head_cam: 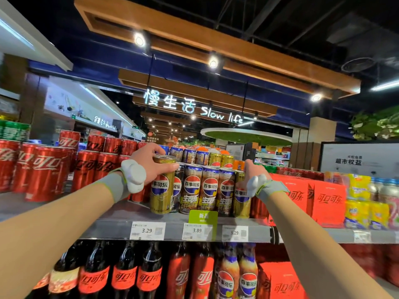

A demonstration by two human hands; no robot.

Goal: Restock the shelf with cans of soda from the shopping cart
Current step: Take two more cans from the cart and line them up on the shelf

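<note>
A: Where is the can now?

B: The gold can (162, 186) is in the left hand (149, 165). The fingers (167, 168) wrap around its upper part, just under the rim, and the thumb goes over the back of the top. Its bottom is at the front edge of the shelf (121, 225), beside the row of dark cans (201, 190). I cannot tell if it touches the shelf already.

A: And the arms?

B: Both forearms reach forward and up from the lower corners. Each wrist has a grey band with a white pad. The right hand (251, 171) is on another gold can (241, 195) at the right end of the row; its fingers curl over the top of this can, but how firmly they hold it I cannot see.

A: What is hard to see?

B: The right fingertips are hidden behind the cans. The red cans (45, 169) on the left are blurred. Under the shelf, 3 price tags (148, 230) show 3.29, 3.89 and 3.29, and the bottles (149, 270) are cut off by the frame.
</note>
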